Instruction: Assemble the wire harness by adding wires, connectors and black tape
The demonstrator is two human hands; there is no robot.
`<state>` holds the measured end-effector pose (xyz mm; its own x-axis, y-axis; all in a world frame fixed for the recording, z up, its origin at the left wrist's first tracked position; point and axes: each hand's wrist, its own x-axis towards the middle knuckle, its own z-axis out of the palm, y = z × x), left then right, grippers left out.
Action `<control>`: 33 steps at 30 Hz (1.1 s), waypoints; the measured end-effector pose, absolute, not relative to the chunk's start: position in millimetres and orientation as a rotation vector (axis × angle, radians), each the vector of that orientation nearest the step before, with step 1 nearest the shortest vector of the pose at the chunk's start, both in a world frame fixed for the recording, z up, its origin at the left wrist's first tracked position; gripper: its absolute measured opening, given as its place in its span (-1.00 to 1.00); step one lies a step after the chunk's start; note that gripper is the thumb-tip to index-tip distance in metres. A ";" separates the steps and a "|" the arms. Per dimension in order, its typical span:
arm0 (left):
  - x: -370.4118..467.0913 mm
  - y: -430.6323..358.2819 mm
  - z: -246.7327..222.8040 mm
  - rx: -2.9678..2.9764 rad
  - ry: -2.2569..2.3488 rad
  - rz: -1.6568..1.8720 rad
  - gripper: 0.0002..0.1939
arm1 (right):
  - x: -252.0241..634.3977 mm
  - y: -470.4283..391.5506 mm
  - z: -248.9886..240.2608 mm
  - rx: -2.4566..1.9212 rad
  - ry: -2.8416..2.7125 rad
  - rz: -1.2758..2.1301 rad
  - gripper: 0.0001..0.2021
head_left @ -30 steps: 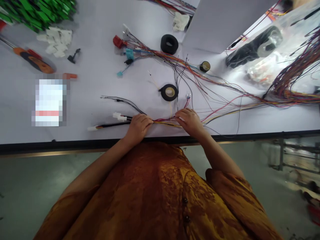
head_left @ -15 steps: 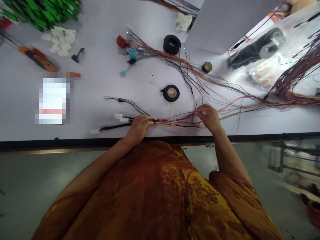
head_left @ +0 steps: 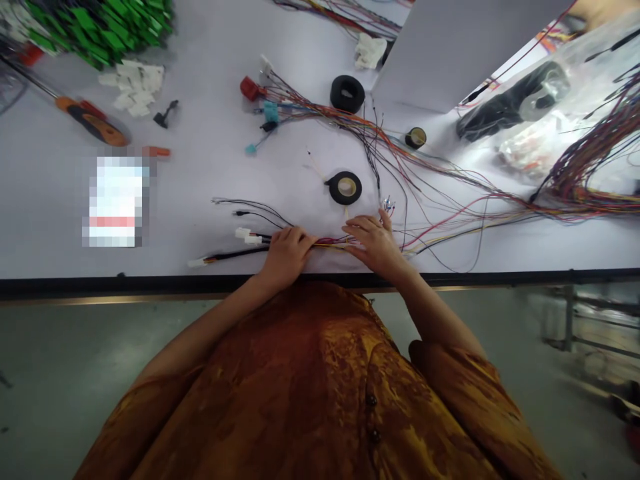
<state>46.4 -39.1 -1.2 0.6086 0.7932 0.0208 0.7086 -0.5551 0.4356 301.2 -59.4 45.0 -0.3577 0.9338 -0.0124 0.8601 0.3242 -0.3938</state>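
Note:
My left hand (head_left: 287, 255) is closed around a bundle of thin wires at the table's front edge. Left of it, white connectors (head_left: 249, 236) and another white plug (head_left: 197, 263) on a black-sleeved branch stick out, with loose black wires (head_left: 250, 202) above. My right hand (head_left: 377, 245) is curled over the same bundle of wires (head_left: 327, 243), thumb below and fingers above; its grip is partly hidden. Small metal wire ends (head_left: 388, 204) poke up behind its fingers. Just above lies a roll of black tape (head_left: 345, 188), with a pale yellow strand hanging toward the bundle.
A second harness with a red connector (head_left: 249, 88) lies further back, beside a black roll (head_left: 347, 93) and a small roll (head_left: 415, 138). At left are a screwdriver (head_left: 93, 122), white connectors (head_left: 137, 87) and green parts (head_left: 103, 30). Plastic bags (head_left: 540, 107) lie right.
My right hand has moved left along the wires, closer to my left hand, and lies over the bundle instead of pinching a wire. The wire ends now show behind it.

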 end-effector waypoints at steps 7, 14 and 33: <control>60.7 -32.2 1.8 2.405 1.144 0.295 -0.86 | 331.6 -54.5 49.4 -1.740 -2.344 0.444 -0.77; 55.2 -27.2 -5.9 2.347 1.056 0.397 -0.86 | 315.7 -51.3 45.4 -1.844 -2.351 0.230 -0.73; 56.0 -15.9 -5.1 2.396 0.920 0.449 -0.85 | 293.2 -70.2 41.7 -1.787 -2.406 0.451 -0.55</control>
<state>56.0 -15.9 -5.1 0.7127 0.6921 0.1145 0.5161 -0.6279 0.5825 293.2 -70.2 41.7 -0.3007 0.9497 -0.0874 0.9169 0.2627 -0.3004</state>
